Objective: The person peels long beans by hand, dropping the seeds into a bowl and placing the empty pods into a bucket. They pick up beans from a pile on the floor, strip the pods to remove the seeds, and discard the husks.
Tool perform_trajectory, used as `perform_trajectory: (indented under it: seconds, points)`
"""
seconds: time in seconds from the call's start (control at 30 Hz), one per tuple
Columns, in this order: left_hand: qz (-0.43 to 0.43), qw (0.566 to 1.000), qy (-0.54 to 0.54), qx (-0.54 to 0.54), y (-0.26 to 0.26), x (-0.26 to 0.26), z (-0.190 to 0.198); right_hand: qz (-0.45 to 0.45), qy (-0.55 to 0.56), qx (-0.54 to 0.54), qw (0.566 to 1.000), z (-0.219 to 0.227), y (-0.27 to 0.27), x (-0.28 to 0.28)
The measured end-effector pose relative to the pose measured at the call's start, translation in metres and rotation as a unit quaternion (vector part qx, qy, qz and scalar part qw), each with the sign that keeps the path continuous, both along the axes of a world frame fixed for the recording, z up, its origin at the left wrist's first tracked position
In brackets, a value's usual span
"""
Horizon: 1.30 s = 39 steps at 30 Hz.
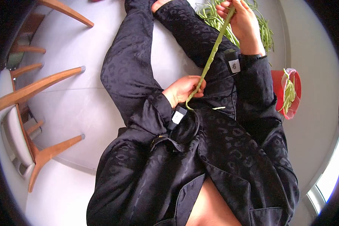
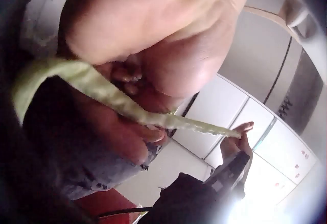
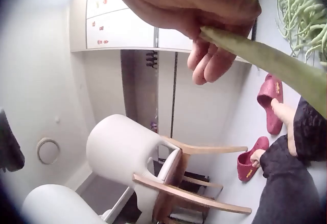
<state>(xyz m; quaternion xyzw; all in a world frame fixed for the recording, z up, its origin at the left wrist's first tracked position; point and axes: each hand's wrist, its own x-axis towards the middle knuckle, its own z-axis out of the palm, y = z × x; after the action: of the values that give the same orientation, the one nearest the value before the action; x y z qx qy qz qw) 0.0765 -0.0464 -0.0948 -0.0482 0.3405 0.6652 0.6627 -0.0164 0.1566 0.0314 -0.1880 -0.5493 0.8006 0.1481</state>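
A long green bean (image 1: 214, 52) stretches diagonally between both hands over the lap. My left hand (image 1: 184, 89) has its fingers curled round its lower part. The bean's thin end bends below that hand towards the jacket. At the upper end, my right hand (image 1: 248, 28) pinches the bean between thumb and fingers. In the right wrist view the bean (image 3: 265, 55) runs from those fingertips to the right edge. A small pale green piece (image 1: 219, 108) lies on the dark trousers. Beyond the right hand, a pile of long beans (image 1: 266, 34) is spread on the floor.
A red container (image 1: 278, 88) with a clear plastic lining stands right of the right forearm, holding bean pieces (image 1: 289, 96). Wooden-legged chairs (image 1: 41, 88) stand on the left. Dark red slippers (image 3: 273, 104) are at the feet. White cabinets (image 3: 122, 30) line the far wall.
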Motion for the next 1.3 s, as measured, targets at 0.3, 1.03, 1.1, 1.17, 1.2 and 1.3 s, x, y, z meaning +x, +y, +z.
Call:
perform_trajectory:
  seconds: [0.3,1.03,1.1,1.17,1.2,1.3]
  points:
    - [0.071,0.997,0.035,0.005,0.003,-0.009,0.011,0.05,0.023,0.018,0.998,0.01,0.002,0.018]
    - [0.298,0.953,0.019,0.044,0.016,-0.023,0.012,0.202,-0.205,0.005,0.958,-0.082,-0.07,0.126]
    - [0.298,0.954,0.031,0.035,0.017,-0.023,0.015,0.201,-0.192,-0.075,0.958,-0.083,-0.07,0.126]
    - [0.273,0.96,0.053,0.04,0.013,-0.027,0.014,0.195,-0.186,-0.075,0.96,-0.08,-0.07,0.127]
    - [0.248,0.965,0.077,0.044,0.011,-0.03,0.014,0.189,-0.178,-0.075,0.963,-0.078,-0.072,0.126]
    - [0.285,0.95,0.121,0.027,0.011,-0.026,0.013,0.174,-0.197,0.077,0.962,-0.07,-0.073,0.122]
